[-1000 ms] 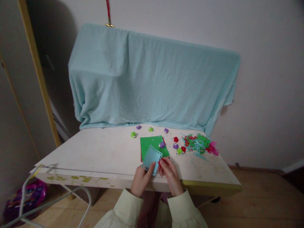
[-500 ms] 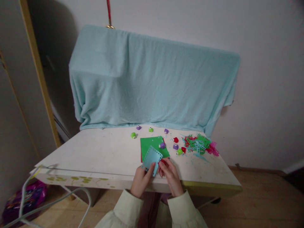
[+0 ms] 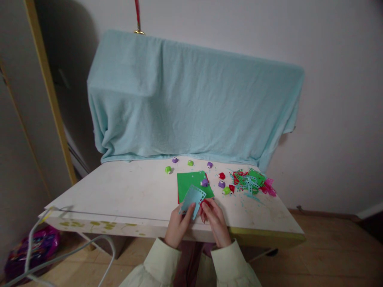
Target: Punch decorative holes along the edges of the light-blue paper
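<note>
My left hand (image 3: 178, 224) pinches a light blue sheet of paper (image 3: 191, 198) between thumb and fingers, near the front edge of the table. Rows of small punched holes run along the sheet's edges. In my right hand (image 3: 216, 221) is a small red paper punch (image 3: 205, 205), mostly hidden by the fingers, at the sheet's right edge. Whether its jaw is pressed on the paper cannot be seen. Beneath the blue sheet lies a stack of paper with a green sheet (image 3: 185, 181) on top and red showing at its edges. A purple paper punch (image 3: 204, 182) rests on the stack.
More small punches lie behind and to the right, among them a green one (image 3: 168, 170), a purple one (image 3: 221, 184) and a red one (image 3: 222, 175). A heap of cut paper scraps (image 3: 249, 181) covers the table's right side. A blue cloth (image 3: 194, 99) hangs behind; a cable (image 3: 101, 238) loops at left.
The blue sheet has tilted and shifted slightly to the right in my hands. Both hands keep nearly the same place and grip.
</note>
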Demonstrator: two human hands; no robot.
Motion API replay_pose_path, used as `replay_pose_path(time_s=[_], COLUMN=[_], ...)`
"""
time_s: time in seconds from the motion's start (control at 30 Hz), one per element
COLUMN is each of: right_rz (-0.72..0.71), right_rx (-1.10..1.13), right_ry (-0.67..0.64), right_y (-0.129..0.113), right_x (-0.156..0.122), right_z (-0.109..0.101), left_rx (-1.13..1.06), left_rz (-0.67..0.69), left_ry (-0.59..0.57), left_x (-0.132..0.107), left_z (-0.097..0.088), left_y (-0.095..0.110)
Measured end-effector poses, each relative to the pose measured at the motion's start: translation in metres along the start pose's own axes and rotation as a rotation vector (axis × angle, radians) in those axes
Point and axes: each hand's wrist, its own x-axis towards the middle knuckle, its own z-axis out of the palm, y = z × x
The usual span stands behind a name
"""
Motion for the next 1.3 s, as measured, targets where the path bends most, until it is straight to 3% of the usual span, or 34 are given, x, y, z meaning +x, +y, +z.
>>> replay_pose_path(time_s=[0.33, 1.3], right_rz=[-0.019, 0.066], right_rx=[0.014, -0.012], right_ry=[-0.040, -0.048], right_y=[-0.0035, -0.0018], right_x=[-0.0001, 0.0001], right_z=[0.0019, -0.0025], left_rx=[0.009, -0.007], left_rz=[-0.006, 0.044], left_ry=[0.058, 0.025], left_x=[0.0005, 0.0008], left_z=[0.0012, 0.0010], left_y=[-0.0042, -0.0039])
